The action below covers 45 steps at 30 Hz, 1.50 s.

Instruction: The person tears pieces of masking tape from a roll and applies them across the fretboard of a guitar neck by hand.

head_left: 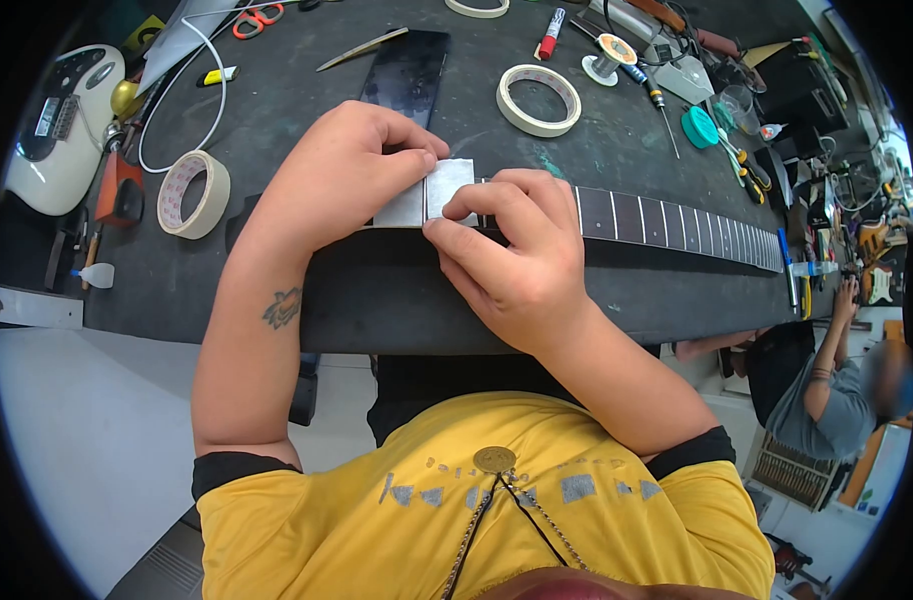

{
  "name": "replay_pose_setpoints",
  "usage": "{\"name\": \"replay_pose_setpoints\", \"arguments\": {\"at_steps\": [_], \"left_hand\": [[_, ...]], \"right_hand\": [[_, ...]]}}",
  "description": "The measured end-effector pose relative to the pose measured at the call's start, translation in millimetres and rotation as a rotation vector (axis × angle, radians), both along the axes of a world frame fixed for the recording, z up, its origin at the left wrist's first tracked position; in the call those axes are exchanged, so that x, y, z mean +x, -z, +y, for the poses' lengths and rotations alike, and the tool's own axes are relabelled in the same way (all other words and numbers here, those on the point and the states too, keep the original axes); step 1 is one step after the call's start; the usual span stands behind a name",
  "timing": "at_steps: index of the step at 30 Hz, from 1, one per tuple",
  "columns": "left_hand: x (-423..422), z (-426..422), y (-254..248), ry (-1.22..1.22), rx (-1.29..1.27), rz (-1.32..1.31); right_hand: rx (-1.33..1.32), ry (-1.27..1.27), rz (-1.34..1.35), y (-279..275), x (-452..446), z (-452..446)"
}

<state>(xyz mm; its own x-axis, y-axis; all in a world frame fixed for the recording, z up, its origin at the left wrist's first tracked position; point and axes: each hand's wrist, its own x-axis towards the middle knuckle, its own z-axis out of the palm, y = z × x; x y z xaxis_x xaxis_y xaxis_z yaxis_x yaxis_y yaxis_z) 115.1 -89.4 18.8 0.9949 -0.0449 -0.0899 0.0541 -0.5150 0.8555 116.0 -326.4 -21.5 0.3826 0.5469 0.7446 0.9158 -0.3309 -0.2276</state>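
A dark guitar neck (657, 222) with pale frets lies across the dark workbench, its left part covered by strips of light tape (450, 182). My left hand (352, 175) rests over the taped part, thumb and index fingertip pressed together at the tape's upper edge. My right hand (522, 255) is at the tape's lower right, thumb and index finger close together on its surface. What lies between the fingertips of either hand is too small to make out. A black phone (405, 75) lies just beyond my left hand.
Tape rolls (194, 195) (539, 100), a red marker (550, 35), a solder spool (609, 60), a screwdriver (657, 95) and orange scissors (259, 20) lie around the bench. A white device (65, 130) is at far left. Another person (827, 385) is at right.
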Motion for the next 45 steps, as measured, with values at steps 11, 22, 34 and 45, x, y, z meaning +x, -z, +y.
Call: {"name": "replay_pose_setpoints", "arguments": {"at_steps": [11,22,34,45], "left_hand": [[-0.8,0.1,-1.6,0.033,0.018,-0.004],[-2.4,-2.3,-3.8,0.051,0.052,-0.026],[-2.7,-4.9,-3.3,0.039,0.087,-0.078],[-2.0,-0.5,-4.9,0.023,0.063,-0.012]], "right_hand": [[0.008,-0.020,-0.008,2.0,0.6,3.5],[-0.020,-0.038,0.045,-5.3,-1.8,2.1],[0.006,-0.041,-0.001,1.6,0.8,3.0],[0.039,-0.054,0.007,2.7,1.3,8.7]]}}
